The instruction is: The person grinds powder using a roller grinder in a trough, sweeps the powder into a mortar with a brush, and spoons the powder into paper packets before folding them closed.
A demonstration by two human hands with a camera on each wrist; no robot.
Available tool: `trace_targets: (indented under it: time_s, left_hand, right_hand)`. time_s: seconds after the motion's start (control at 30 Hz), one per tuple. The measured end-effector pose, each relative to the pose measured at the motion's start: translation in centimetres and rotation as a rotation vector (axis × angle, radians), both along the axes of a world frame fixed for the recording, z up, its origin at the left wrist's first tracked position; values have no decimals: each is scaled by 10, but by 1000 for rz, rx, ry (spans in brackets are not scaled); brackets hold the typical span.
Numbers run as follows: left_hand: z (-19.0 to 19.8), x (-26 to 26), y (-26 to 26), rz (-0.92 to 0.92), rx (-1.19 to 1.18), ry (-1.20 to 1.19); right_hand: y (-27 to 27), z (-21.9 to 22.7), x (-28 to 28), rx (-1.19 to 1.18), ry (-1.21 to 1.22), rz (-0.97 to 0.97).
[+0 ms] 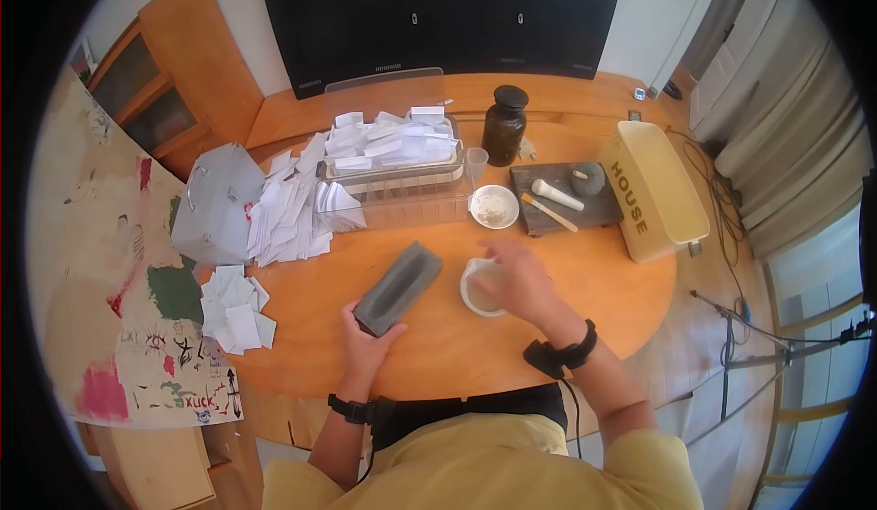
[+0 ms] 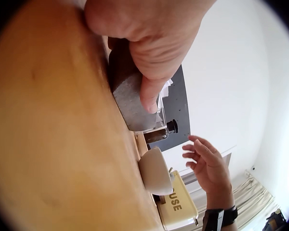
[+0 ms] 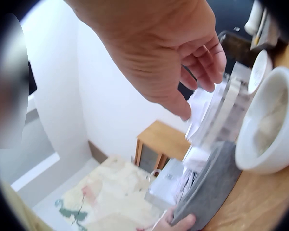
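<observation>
A grey rectangular block with a long hollow in its top lies tilted in my left hand, which grips its near end. In the left wrist view the thumb of that hand presses along the block's side. Over a white bowl hovers my right hand, its fingers apart and loosely bent. The right wrist view shows nothing held in this hand, and something pale inside the bowl.
Behind are a clear bin of folded papers, a small white dish and a dark jar. A dark tray holds a white pestle and a brush, beside a yellow HOUSE container. At left, loose papers and a grey box.
</observation>
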State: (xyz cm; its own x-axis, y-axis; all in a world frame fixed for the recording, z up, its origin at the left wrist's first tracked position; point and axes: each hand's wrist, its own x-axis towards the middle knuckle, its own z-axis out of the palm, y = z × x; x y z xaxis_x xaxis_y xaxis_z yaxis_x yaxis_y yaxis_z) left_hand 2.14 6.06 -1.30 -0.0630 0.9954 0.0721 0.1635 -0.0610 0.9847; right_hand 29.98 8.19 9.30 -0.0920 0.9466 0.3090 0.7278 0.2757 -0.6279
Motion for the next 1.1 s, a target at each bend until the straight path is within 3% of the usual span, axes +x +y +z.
trace_targets:
  time_s: [0.07,0.17,0.23,0.33,0.43,0.63,0.83,0.93,1.1]
  left_hand:
    - [1,-2,-1,-7,20,-7]
    - [-3,-10,-1,21,71,74]
    - [-2,-19,-5,50,122,157]
    - [-14,-32,-7,122,189,61]
    - [-3,-33,-10,151,189,-18]
    - [8,-26,-17,217,146,-69]
    - [-13,-27,-18,317,155,-132]
    - [-14,-26,-18,306,138,-109]
    - [-14,-24,-18,310,135,-87]
  right_hand:
    - [12,1,-30,138,-250,285]
    - [35,-4,-78,107,-565,510]
    - [47,-10,-97,127,-726,611]
    - [64,-47,-119,232,-856,610]
    - [77,-51,-125,64,-843,675]
    - [83,-39,-118,77,-816,773]
    - [88,-26,-112,9,-827,798]
    - [92,-13,-106,98,-839,687]
    - [89,46,-56,176,-636,558]
